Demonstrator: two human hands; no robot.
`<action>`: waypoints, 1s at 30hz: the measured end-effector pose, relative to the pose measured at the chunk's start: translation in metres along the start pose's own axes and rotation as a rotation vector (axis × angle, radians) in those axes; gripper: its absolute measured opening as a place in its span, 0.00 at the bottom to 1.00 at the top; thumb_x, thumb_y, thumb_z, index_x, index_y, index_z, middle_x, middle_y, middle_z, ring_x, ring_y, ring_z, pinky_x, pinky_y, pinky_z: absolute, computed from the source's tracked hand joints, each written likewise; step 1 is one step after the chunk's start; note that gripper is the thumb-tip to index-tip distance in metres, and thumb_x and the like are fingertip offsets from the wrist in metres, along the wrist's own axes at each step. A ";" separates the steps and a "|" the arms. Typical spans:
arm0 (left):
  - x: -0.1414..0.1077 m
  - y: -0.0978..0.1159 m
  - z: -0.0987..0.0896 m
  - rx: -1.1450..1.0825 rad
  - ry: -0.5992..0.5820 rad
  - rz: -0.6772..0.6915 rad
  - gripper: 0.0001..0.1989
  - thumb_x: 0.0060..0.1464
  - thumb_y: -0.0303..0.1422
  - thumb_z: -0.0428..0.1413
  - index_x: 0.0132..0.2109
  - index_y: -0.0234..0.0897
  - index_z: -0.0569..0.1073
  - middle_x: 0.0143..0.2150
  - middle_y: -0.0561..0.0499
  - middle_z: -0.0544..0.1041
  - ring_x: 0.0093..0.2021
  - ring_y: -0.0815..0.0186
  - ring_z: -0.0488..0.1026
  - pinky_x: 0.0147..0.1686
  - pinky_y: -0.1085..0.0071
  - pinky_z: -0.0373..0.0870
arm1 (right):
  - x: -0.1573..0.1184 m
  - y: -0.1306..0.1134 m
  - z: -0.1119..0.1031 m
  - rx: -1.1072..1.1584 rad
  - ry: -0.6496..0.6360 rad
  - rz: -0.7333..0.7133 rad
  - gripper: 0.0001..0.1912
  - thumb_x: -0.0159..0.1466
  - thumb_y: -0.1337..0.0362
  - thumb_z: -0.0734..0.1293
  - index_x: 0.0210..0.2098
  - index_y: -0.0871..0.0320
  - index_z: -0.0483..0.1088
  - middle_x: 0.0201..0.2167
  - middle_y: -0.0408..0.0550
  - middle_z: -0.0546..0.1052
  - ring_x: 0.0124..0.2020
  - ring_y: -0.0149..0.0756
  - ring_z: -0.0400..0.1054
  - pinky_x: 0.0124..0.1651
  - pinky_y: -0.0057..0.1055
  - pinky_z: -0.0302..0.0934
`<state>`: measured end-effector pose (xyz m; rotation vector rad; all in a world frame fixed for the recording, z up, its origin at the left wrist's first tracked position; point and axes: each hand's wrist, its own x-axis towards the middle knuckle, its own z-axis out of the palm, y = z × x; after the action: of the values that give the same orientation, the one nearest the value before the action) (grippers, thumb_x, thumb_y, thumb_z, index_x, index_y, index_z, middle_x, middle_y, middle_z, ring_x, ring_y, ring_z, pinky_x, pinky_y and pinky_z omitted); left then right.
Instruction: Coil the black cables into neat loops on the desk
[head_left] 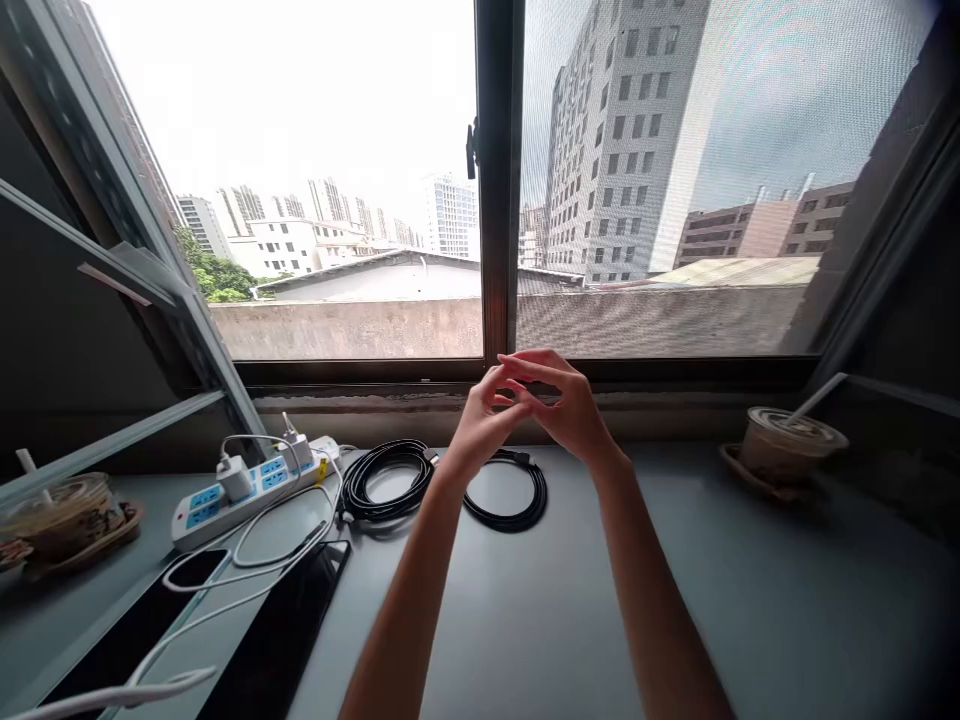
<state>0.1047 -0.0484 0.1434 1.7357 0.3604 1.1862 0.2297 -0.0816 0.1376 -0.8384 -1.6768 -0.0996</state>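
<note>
two bare hands meet in the air above coiled black cables on a grey window table.

head view: the left hand [480, 418] and the right hand [566, 400] are raised with fingertips touching one another, fingers curled close; whether anything small is pinched between them cannot be told. just below and behind them lie two black cable coils, one [386, 480] to the left and another [510, 495] partly hidden by the wrists. further left sits a white power strip [247, 490] with chargers plugged in, white cords trailing over two dark phones [289, 620]. an iced drink cup [787, 445] stands far right, well apart.
</note>
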 end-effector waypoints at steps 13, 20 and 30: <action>-0.001 0.005 -0.003 0.072 -0.042 0.073 0.13 0.56 0.38 0.51 0.42 0.37 0.77 0.39 0.48 0.74 0.40 0.66 0.69 0.39 0.72 0.63 | 0.001 -0.007 -0.015 -0.035 0.004 0.005 0.16 0.61 0.70 0.64 0.46 0.52 0.73 0.41 0.45 0.72 0.44 0.32 0.67 0.45 0.29 0.65; 0.001 0.002 -0.033 0.426 0.316 0.144 0.25 0.59 0.40 0.48 0.16 0.38 0.73 0.26 0.50 0.71 0.33 0.68 0.68 0.42 0.69 0.62 | 0.001 -0.022 -0.020 -0.130 0.159 0.102 0.19 0.66 0.60 0.61 0.22 0.58 0.74 0.31 0.45 0.75 0.37 0.31 0.70 0.41 0.29 0.62; -0.011 -0.007 -0.099 0.793 0.284 -0.211 0.13 0.49 0.43 0.55 0.32 0.39 0.78 0.39 0.48 0.75 0.32 0.66 0.68 0.32 0.70 0.62 | 0.006 -0.031 -0.029 -0.136 0.532 0.145 0.30 0.69 0.54 0.50 0.22 0.64 0.71 0.23 0.50 0.74 0.18 0.29 0.68 0.17 0.24 0.58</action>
<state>0.0182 0.0015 0.1377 2.1020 1.2917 1.2158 0.2354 -0.1163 0.1625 -0.9357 -1.1162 -0.3110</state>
